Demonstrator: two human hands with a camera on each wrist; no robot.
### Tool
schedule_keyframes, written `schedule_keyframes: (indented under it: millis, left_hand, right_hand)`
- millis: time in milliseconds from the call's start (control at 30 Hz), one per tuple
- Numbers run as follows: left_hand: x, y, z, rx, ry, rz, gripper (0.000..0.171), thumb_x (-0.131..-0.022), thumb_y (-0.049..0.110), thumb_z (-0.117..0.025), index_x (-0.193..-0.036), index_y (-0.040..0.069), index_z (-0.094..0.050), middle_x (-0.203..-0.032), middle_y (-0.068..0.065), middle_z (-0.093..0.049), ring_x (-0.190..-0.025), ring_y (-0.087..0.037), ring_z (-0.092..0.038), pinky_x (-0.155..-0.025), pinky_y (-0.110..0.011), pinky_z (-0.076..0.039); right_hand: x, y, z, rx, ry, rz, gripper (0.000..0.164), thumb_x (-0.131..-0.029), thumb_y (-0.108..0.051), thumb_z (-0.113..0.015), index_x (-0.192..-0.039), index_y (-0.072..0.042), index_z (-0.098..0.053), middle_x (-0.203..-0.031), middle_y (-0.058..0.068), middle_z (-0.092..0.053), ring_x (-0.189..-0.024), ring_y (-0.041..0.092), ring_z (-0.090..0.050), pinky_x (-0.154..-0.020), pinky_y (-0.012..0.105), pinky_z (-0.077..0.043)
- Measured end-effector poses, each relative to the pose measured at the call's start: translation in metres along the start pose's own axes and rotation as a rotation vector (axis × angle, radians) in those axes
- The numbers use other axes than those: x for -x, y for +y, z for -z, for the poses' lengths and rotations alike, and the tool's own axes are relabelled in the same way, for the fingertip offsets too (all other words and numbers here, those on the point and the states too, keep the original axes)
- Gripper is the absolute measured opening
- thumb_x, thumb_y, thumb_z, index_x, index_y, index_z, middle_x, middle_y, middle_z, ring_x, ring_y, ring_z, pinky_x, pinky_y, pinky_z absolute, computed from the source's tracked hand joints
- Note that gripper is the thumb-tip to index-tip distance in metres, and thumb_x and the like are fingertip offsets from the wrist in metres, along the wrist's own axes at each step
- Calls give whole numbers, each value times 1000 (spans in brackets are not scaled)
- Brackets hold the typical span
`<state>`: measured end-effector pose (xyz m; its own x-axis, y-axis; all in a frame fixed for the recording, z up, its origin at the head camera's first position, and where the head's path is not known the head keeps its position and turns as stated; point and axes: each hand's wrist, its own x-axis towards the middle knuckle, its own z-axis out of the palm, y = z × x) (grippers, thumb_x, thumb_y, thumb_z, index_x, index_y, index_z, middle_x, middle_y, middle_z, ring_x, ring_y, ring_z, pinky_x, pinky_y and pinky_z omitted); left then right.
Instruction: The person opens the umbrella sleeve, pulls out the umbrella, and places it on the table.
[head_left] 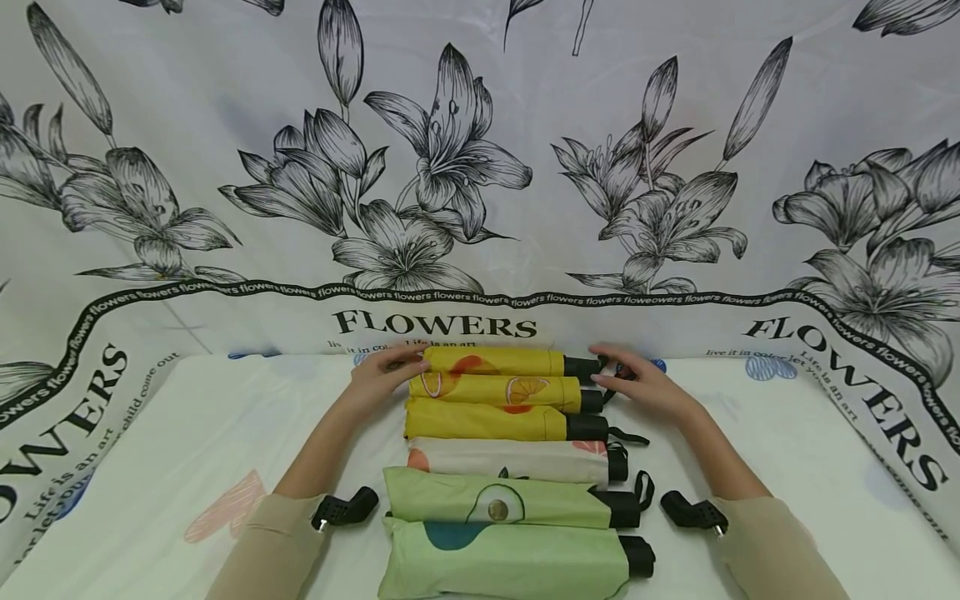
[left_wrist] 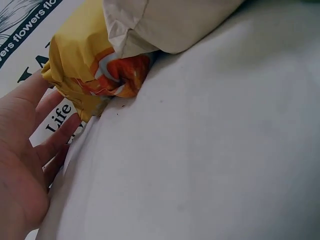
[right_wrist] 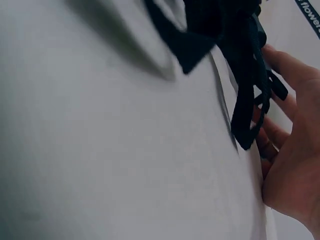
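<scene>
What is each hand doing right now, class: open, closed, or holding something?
Left hand: open, fingers straight against the tip end of the farthest yellow umbrella.
Right hand: open, fingertips at that umbrella's black handle end.

Nearest green umbrella (head_left: 502,562) cut off by the head view's bottom edge. Right wrist view is blurred: black wrist straps (right_wrist: 250,85) readable only as dark loops (umbrella handles run off the top). Left wrist view crops the left hand (left_wrist: 22,165) at the frame's left side.

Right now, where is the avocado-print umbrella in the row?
In the head view, the avocado-print umbrella lies second from the near end, between the cream umbrella and the nearest green umbrella, handle pointing right.
</scene>
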<state>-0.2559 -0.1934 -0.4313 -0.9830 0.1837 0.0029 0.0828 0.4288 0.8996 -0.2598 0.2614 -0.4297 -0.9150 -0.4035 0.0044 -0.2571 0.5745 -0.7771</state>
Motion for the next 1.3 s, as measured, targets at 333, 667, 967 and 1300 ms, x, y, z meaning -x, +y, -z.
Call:
schedule_keyframes:
  millis: [333, 667, 967, 1300]
  left_hand:
    - [1, -3, -7, 85, 79, 36, 46, -98, 24, -78, -142, 11, -68, -132, -16, -71, -125, -29, -63, -111, -42, -46]
    - [3, -2, -11, 91, 145, -37, 36, -97, 14, -79, -131, 4, -74, -112, -13, -75, -99, -9, -66, -87, -18, -52]
    - [3, 2, -16, 124, 201, -73, 25, -97, 3, -76, -120, -6, -75, -114, -21, -77, -91, 2, -66, -85, -15, -54]
    - [3, 0, -17, 167, 212, -70, 21, -98, 4, -75, -115, -8, -76, -109, -19, -78, -88, 1, -64, -78, -15, -50]
  right_hand:
    - [-3, -3, -7, 20, 40, -33, 45, -103, -26, -69, -144, -6, -64, -143, 21, -58, -92, 23, -51, -79, 37, -45]
    - [-6, -5, -6, 73, 26, -95, 53, -103, -32, -69, -147, -3, -60, -151, 25, -50, -122, 37, -51, -100, 52, -46]
    - [-8, -6, -6, 70, 33, -84, 49, -104, -31, -68, -145, -5, -61, -148, 23, -52, -111, 31, -49, -91, 45, -42]
    - [-5, -5, -8, 80, 52, -90, 48, -103, -31, -70, -144, -7, -62, -147, 22, -53, -112, 34, -51, -90, 46, -43]
